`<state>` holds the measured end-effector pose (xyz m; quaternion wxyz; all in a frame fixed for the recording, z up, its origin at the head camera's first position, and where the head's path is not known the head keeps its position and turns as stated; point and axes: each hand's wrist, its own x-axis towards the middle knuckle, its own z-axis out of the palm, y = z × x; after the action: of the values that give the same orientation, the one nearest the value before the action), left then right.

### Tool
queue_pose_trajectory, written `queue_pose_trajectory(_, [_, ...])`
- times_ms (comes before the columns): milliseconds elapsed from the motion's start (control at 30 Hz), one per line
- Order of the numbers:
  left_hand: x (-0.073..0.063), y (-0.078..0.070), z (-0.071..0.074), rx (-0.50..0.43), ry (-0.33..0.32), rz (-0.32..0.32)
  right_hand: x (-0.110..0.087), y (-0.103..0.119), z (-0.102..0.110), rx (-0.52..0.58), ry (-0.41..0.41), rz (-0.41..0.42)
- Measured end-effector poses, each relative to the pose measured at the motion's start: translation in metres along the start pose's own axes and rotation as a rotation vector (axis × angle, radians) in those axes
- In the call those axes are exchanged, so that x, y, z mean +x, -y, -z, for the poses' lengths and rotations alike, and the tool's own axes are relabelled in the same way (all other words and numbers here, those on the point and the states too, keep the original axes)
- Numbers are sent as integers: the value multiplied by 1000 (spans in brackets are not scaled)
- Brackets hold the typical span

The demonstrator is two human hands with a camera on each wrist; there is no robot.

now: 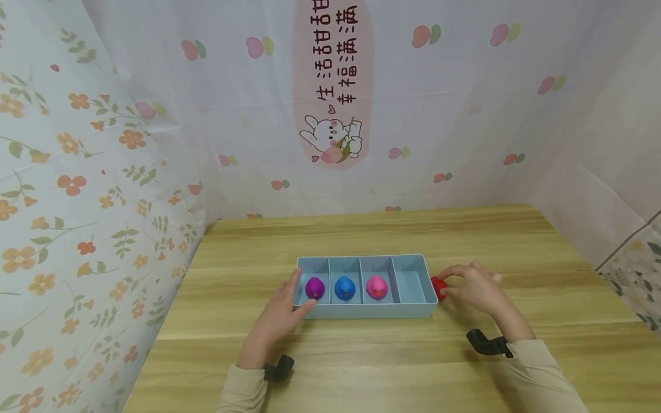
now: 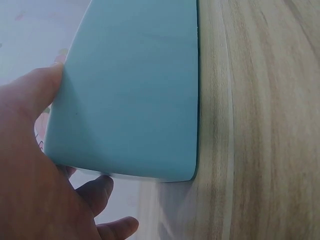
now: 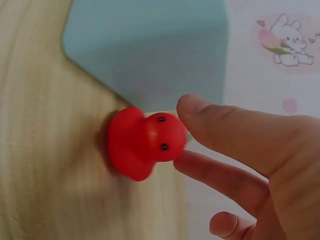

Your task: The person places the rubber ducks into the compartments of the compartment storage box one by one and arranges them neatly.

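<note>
A light blue divided box (image 1: 361,311) rests on the table. In its compartments sit a purple rubber duck (image 1: 315,288), a blue duck (image 1: 345,288) and a pink duck (image 1: 377,287), from left to right; the rightmost compartment holds nothing. My left hand (image 1: 279,314) grips the box's left end, the thumb at the front rim and the fingers along the end wall. Just outside the right end, a red rubber duck (image 3: 145,142) stands upright on the table. My right hand (image 1: 475,288) has thumb and index finger at its head, pinching it.
The wood-grain table (image 1: 361,361) extends around the box on all sides. Behind it hangs a printed cloth (image 1: 232,115) with a rabbit picture, and a flowered cloth (image 1: 93,229) borders the left. Black wrist mounts (image 1: 488,344) sit near both sleeves.
</note>
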<state>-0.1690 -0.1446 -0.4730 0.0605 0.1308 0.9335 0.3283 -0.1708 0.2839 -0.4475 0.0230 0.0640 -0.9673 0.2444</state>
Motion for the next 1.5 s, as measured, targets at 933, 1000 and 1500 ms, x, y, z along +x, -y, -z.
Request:
queue_pose_trajectory(933, [-1, -2, 1, -32, 9, 15, 1, -15, -25, -1, 3, 3])
queue_pose_trajectory(1000, [-1, -2, 1, -31, 11, 17, 1, -15, -25, 1, 0, 5])
queue_pose_trajectory(1500, [-1, -5, 3, -22, 5, 22, 4, -9, -15, 15, -3, 10])
